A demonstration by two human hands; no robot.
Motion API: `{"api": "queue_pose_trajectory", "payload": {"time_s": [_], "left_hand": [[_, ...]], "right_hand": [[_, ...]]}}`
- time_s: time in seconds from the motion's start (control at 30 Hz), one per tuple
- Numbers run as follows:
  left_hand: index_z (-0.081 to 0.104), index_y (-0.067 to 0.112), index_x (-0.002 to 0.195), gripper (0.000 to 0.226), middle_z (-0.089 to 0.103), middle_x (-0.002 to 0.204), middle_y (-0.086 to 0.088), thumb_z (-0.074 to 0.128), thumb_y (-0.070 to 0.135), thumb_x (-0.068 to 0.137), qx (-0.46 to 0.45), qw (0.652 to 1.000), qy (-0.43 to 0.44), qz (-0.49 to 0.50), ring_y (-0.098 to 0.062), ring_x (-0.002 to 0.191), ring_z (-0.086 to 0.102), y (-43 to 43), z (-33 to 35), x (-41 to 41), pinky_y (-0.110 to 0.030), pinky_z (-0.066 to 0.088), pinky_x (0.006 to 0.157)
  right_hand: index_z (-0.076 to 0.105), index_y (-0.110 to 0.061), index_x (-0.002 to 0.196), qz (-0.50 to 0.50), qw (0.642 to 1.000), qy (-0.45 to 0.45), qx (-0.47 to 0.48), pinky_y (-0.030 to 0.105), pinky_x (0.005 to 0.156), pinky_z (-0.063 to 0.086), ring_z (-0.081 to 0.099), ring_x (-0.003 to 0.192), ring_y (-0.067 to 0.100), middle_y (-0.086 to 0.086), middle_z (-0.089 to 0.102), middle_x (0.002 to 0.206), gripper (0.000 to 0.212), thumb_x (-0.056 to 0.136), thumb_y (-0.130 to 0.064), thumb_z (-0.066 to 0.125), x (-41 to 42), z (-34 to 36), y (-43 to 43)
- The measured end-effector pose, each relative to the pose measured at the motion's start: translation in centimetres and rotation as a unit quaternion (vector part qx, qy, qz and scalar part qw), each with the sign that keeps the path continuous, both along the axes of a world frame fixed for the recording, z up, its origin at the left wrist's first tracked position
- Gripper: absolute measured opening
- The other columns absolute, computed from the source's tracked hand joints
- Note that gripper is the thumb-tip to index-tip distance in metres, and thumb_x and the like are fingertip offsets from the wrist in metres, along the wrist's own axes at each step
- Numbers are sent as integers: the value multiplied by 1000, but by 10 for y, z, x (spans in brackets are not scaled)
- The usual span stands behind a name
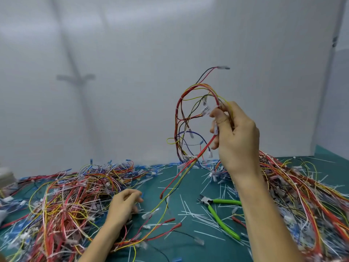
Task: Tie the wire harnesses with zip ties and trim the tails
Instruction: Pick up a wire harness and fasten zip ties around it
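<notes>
- Head view: right hand [236, 137] raised, fingers curled round a looped harness [177, 118] of thin coloured wires
- Left hand [123, 207] low beside tangled wire pile [66, 201] on green surface [188, 250], fingers curled, grip unclear

Right hand [236, 137] high, left hand [123, 205] low

The right hand [236, 137] is gripping a looped wire harness [177, 120] and holding it up above the green bench [179, 250]. The left hand [123, 205] is lying low, fingers curled, beside a harness pile [62, 201]. Green-handled cutters [215, 212] are lying among trimmed zip-tie tails [190, 212].
</notes>
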State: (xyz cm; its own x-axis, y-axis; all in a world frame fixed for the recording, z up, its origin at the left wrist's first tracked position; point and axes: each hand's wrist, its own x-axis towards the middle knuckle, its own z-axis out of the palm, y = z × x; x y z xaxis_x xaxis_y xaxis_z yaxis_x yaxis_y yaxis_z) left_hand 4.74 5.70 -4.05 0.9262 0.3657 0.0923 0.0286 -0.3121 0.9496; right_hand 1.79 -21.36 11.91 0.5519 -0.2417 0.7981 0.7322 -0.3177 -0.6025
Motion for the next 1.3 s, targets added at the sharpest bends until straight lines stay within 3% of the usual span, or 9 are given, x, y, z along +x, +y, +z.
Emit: {"api": "queue_pose_trajectory", "payload": {"time_s": [0.1, 0.2, 0.27, 0.4, 0.5, 0.6, 0.77, 1.0, 1.3], "left_hand": [[66, 0, 85, 23, 60, 54, -6, 55, 15, 98, -21, 995, 30, -97, -19, 32, 46, 2, 4, -7, -17, 29, 35], [64, 4, 82, 32, 63, 52, -12, 52, 27, 101, 99, 976, 51, -186, -21, 32, 50, 6, -2, -20, -20, 34, 38], [64, 7, 81, 38, 64, 52, -14, 49, 34, 102, 126, 973, 46, -186, -19, 31, 48, 14, -5, -26, -20, 34, 38], [65, 12, 77, 38, 62, 48, -11, 49, 36, 101, 152, 978, 25, -140, -16, 29, 38, 23, -6, -31, -18, 31, 34], [67, 12, 77, 35, 61, 49, -13, 51, 33, 100, 108, 988, -12, -109, -16, 29, 39, 26, -10, -41, -18, 29, 35], [67, 9, 80, 32, 61, 51, -16, 52, 28, 100, 72, 992, -58, -80, -17, 30, 43, 37, -9, -52, -20, 35, 38], [67, 11, 76, 26, 61, 50, -17, 59, 31, 91, 78, 988, -99, -93, -21, 32, 50, 44, -8, -68, -29, 42, 45], [66, 9, 77, 19, 63, 54, -14, 61, 12, 95, 78, 985, -131, -77, -21, 37, 53, -6, 14, -35, -21, 42, 40], [62, 10, 80, 19, 61, 50, -3, 54, 11, 97, -117, 955, -271, 36, -17, 36, 52, -76, 67, 18, -27, 44, 40]], "right_hand": [[59, -17, 89, -36, 999, -9, 12, 51, 52, 50, 56, 52, 27, -7, 55, 61, 22, 104, -30, 48, -3, 3, -2], [57, -30, 89, -75, 995, -57, 31, 53, 51, 50, 57, 54, 25, -8, 56, 62, 17, 103, -35, 49, -9, 12, -17], [55, -37, 84, -66, 994, -82, 33, 52, 49, 48, 53, 52, 21, -11, 56, 62, 19, 102, -39, 49, -13, 18, -28], [60, -28, 90, -28, 998, -53, -13, 48, 50, 52, 53, 49, 15, -11, 56, 62, 19, 102, -40, 51, -13, 17, -33], [62, -20, 92, -7, 999, -26, -27, 37, 47, 55, 56, 45, 11, -10, 56, 61, 21, 102, -35, 51, -11, 13, -29], [64, -18, 92, 17, 1000, -8, -22, 38, 48, 57, 57, 45, 12, -11, 58, 60, 21, 102, -33, 52, -10, 10, -24], [61, -31, 84, 47, 999, 3, -21, 35, 47, 57, 58, 43, 11, -6, 61, 63, 19, 102, -28, 53, -10, 8, -9], [64, -20, 89, 56, 997, 31, -34, 41, 48, 57, 58, 43, 11, -6, 62, 66, 18, 102, -28, 53, -9, 2, 9], [63, -20, 91, 61, 996, 36, -61, 36, 48, 58, 60, 45, 12, -3, 60, 62, 17, 102, -27, 52, -10, -2, 19]]}}
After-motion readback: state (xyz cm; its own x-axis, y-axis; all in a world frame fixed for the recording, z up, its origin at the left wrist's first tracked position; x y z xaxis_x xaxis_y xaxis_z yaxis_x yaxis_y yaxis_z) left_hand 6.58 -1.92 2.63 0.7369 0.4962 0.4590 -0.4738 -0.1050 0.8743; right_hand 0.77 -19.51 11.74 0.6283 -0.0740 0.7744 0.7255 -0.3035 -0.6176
